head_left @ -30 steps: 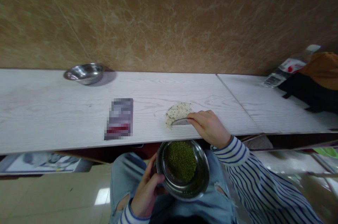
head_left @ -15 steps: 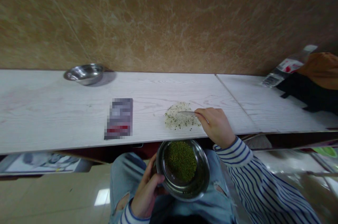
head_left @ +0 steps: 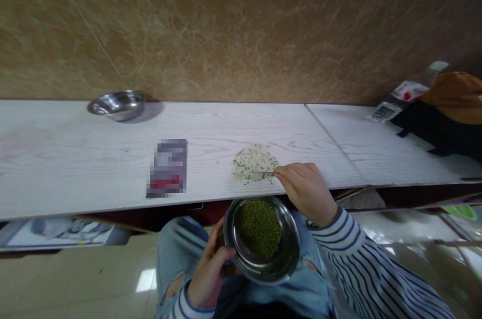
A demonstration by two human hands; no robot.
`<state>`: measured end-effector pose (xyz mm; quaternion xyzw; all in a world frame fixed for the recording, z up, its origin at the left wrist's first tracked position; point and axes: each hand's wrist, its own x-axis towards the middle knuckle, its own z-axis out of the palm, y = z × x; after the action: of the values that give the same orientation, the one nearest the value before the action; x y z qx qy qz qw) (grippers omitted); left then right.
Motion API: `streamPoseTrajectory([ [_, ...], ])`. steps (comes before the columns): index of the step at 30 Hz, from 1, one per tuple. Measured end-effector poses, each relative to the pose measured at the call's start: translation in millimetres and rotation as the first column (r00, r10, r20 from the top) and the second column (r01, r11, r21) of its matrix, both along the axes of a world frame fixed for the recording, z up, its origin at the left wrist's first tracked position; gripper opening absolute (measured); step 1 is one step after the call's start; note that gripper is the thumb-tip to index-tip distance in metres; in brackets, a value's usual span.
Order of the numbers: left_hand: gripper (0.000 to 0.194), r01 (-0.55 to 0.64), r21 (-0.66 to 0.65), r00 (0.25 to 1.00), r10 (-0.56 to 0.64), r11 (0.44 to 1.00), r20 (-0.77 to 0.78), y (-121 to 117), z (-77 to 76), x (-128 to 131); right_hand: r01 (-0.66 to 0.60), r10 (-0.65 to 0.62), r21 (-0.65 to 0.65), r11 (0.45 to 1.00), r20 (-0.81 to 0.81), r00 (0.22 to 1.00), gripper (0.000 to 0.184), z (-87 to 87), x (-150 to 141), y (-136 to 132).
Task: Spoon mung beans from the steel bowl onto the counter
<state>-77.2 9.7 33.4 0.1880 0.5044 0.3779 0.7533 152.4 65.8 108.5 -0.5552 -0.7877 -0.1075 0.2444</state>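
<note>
My left hand (head_left: 211,271) grips the left rim of a steel bowl (head_left: 291,254), thumb over the edge, above my lap just below the table edge. Small green beans (head_left: 259,226), which look like mung beans, lie inside it. In my right hand (head_left: 307,191), a thin metal tool (head_left: 262,172) is pinched between thumb and fingers; its exact kind cannot be made out. The tool's tip is over a low pile of white grains (head_left: 254,156), like rice, speckled with green beans. The pile lies on the white table near its front edge.
An open steel bowl (head_left: 118,106) stands at the back left by the wall. A blurred dark grey packet (head_left: 167,166) lies left of the pile. At the right, a clear plastic bottle (head_left: 406,93) leans on a brown and black bag (head_left: 455,103).
My right hand has moved slightly toward me, bringing the tool from the pile's middle to its near part. My left hand still holds the bowl in the same place.
</note>
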Motion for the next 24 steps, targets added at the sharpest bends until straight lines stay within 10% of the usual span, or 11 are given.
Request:
streamPoseTrajectory([
  [24, 0.072, 0.006, 0.002, 1.0, -0.006, 1.0, -0.008, 0.7, 1.3, 3.7, 0.123, -0.122, -0.016, 0.992, 0.064, 0.99, 0.017, -2.2, 12.9, -22.8],
])
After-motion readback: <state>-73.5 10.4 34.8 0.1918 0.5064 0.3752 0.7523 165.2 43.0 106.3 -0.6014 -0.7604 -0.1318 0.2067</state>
